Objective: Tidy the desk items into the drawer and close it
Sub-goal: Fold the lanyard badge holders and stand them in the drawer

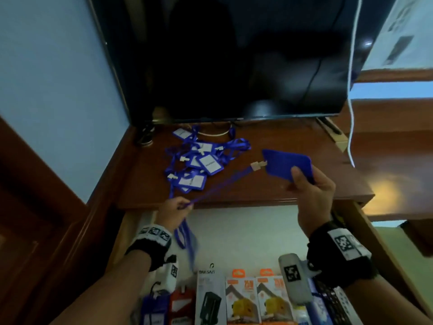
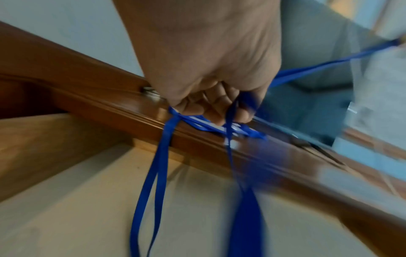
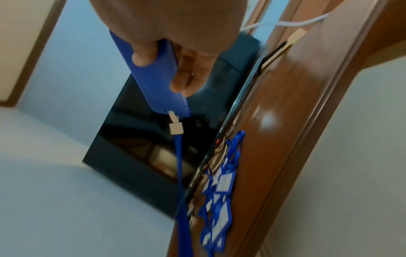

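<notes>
Overhead, blue badge holder (image 1: pixel 287 165) pinched in right hand (image 1: pixel 311 191); taut lanyard (image 1: pixel 220 184) in left fist (image 1: pixel 174 208)

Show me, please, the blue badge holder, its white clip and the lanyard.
badge holder (image 1: pixel 287 164), head view, flat blue back.
clip (image 3: pixel 175 129), right wrist view, white block below the holder.
lanyard (image 2: pixel 159 165), left wrist view, loop hanging below the fist.

Both arms reached forward; the left hand (image 1: pixel 174 208) gripped a lanyard (image 1: pixel 222 184), the right hand (image 1: pixel 311 188) pinched a badge holder (image 1: pixel 283 163).

Bare drawer floor (image 1: pixel 246 233) behind boxes (image 1: pixel 255 299)
</notes>
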A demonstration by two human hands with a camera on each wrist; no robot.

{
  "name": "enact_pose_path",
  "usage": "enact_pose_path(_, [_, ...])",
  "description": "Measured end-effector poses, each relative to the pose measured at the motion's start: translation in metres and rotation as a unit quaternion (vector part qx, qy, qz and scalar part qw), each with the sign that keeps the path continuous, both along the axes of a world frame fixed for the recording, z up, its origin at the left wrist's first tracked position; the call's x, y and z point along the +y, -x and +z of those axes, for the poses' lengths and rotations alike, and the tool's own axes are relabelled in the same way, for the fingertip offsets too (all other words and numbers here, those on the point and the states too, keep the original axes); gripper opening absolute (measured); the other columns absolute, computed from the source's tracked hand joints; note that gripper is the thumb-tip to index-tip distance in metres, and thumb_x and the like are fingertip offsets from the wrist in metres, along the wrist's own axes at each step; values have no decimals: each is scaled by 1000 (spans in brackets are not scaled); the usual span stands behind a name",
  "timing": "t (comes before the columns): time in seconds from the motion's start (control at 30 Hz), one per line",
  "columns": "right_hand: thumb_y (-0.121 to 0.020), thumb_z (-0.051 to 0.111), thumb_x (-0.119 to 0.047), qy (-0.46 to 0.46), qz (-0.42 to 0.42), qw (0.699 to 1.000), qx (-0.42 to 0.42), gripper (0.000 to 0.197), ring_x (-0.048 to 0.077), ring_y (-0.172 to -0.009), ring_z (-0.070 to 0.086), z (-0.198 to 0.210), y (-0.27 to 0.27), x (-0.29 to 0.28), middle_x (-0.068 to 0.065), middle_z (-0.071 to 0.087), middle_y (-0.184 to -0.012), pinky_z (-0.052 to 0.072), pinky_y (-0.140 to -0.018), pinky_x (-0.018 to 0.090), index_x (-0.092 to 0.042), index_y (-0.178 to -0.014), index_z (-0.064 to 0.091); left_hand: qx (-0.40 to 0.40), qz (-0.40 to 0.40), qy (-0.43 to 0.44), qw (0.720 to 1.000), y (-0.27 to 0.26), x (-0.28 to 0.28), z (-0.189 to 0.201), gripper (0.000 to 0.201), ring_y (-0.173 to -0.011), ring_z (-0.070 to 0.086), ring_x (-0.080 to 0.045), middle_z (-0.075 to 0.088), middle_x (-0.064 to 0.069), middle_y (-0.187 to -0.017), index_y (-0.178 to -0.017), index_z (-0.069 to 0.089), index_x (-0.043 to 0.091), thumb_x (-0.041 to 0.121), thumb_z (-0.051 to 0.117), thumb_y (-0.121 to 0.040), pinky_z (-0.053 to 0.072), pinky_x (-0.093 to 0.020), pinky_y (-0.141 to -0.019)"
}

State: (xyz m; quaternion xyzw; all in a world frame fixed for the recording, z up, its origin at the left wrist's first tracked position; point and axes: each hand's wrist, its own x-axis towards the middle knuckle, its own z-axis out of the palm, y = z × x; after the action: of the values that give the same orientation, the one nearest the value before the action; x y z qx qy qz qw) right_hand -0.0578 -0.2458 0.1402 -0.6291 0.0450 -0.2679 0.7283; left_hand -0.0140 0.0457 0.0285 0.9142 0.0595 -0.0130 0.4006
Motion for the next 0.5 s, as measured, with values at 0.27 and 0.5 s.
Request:
enact_pose_path(0.27, [-90,60,-2,-67,-67,995,9,17,20,-76,63,-5,5,-70,14,65,-87,54,-73,29,-15,-97,70,26,137,72,988,-38,7,43,19,-97,62,-28,69,-8,-98,-94,72,21,8,68,-81,44,-31,-81])
enact_pose_path(0.5, [-79,62,12,-4,-63,997,48,31,18,-89,63,-27,29,-92,16,70,-102,50,-80,26,-9,-99,74,-3,116,331,936,-7,-93,83,20,-88,60,-15,65,-3,-95,-97,68,17,3,58,-88,40,-24,-71])
